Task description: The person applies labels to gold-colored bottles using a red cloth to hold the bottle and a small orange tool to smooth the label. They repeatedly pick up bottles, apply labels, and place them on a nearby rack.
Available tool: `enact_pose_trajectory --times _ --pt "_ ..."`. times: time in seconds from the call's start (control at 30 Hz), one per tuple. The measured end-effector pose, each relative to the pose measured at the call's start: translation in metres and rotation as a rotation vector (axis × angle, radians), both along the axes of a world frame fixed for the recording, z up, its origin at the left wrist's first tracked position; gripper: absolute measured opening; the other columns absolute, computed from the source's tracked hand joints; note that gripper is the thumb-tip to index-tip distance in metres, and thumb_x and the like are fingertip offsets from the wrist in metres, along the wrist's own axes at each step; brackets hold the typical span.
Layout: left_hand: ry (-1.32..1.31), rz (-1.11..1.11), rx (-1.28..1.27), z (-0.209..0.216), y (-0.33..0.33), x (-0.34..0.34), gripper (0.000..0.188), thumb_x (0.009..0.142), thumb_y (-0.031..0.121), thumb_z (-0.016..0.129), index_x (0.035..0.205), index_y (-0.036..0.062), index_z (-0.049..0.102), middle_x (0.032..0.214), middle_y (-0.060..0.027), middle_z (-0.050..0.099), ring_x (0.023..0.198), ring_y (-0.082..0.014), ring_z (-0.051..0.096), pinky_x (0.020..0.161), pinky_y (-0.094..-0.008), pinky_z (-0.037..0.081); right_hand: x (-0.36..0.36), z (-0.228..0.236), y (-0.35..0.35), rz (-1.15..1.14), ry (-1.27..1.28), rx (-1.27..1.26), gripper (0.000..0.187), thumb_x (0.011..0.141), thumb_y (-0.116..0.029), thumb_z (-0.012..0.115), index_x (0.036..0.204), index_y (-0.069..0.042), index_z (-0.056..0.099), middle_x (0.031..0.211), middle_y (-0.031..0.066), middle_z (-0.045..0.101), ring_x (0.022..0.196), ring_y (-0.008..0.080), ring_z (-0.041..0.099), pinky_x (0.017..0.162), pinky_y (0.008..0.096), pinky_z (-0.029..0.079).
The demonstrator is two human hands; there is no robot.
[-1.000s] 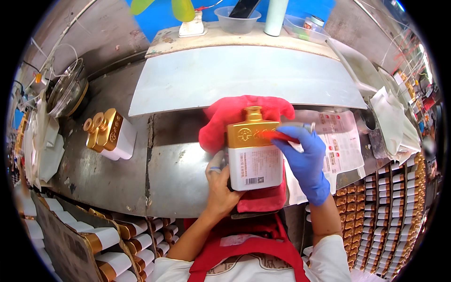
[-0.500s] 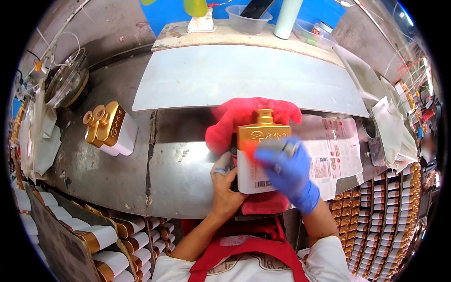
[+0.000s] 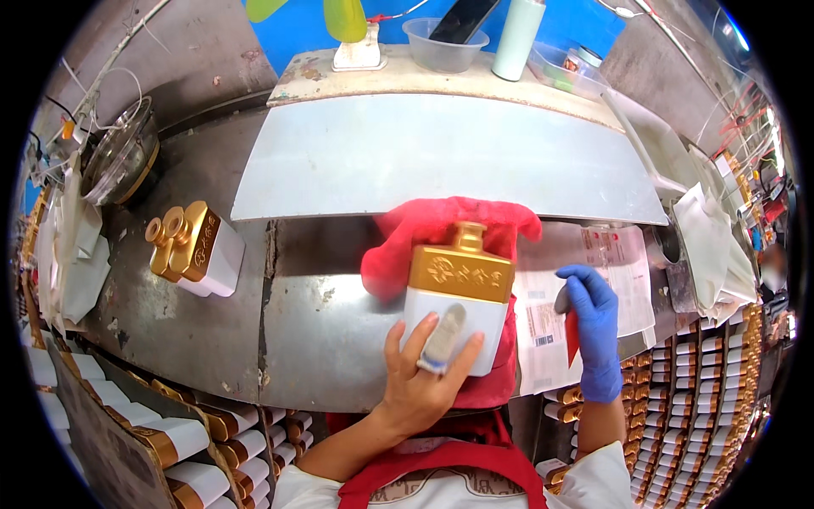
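A white flask-shaped bottle (image 3: 421,307) with a gold shoulder and neck lies on a red cloth (image 3: 394,254), its neck pointing away from me. My left hand (image 3: 424,377) rests on the lower white face, fingers spread; one finger wears a pale grey cover (image 3: 445,338) with a blue band. To the right of the bottle, apart from it, my right hand (image 3: 596,331) in a blue glove is closed on a thin red pointed piece (image 3: 572,338) hanging downward. A small grey patch shows by its fingertips; I cannot tell what it is.
Several similar bottles (image 3: 222,263) stand to the left on the metal table (image 3: 314,327). Printed paper (image 3: 538,288) lies under my right hand. A pale board (image 3: 441,153) spans the back, with a plastic bowl (image 3: 424,51) and a tumbler (image 3: 519,42) behind. Racked bottles (image 3: 695,407) fill the right.
My right hand has moved off the bottle to the right with the red piece. My left hand has shifted from the bottle's left edge onto its face, and the bottle now sits slightly turned.
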State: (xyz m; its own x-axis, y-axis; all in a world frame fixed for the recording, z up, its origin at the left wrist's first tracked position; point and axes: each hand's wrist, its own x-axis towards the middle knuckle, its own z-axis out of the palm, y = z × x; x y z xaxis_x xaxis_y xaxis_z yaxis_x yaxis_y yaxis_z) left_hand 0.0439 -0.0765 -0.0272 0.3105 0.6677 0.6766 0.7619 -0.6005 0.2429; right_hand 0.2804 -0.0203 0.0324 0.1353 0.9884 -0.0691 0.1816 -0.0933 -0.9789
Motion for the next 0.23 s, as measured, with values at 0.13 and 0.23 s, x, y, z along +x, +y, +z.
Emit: enact_pose_trajectory --times 0.13,0.23 --pt "-0.140 0.014 -0.247 -0.006 0.003 0.005 0.064 0.065 0.013 0.075 0.126 0.0106 0.057 0.141 -0.0305 0.032 0.125 -0.0494 0.033 0.105 -0.0547 0.026 -0.013 -0.023 -0.008 0.134 -0.264 -0.042 0.028 0.090 -0.010 0.057 0.118 -0.006 0.063 0.063 -0.0022 0.052 0.060 0.0031 0.046 0.058 0.0219 0.042" --pt "-0.221 -0.055 -0.286 -0.023 0.011 -0.012 0.078 0.065 0.015 0.078 0.136 0.0112 0.047 0.145 -0.0322 0.024 0.134 -0.0526 0.018 0.108 -0.0548 0.023 -0.019 -0.041 -0.024 0.191 -0.185 -0.084 0.031 0.090 -0.011 0.059 0.120 -0.009 0.064 0.067 0.0006 0.059 0.065 0.0039 0.053 0.065 0.0224 0.048"
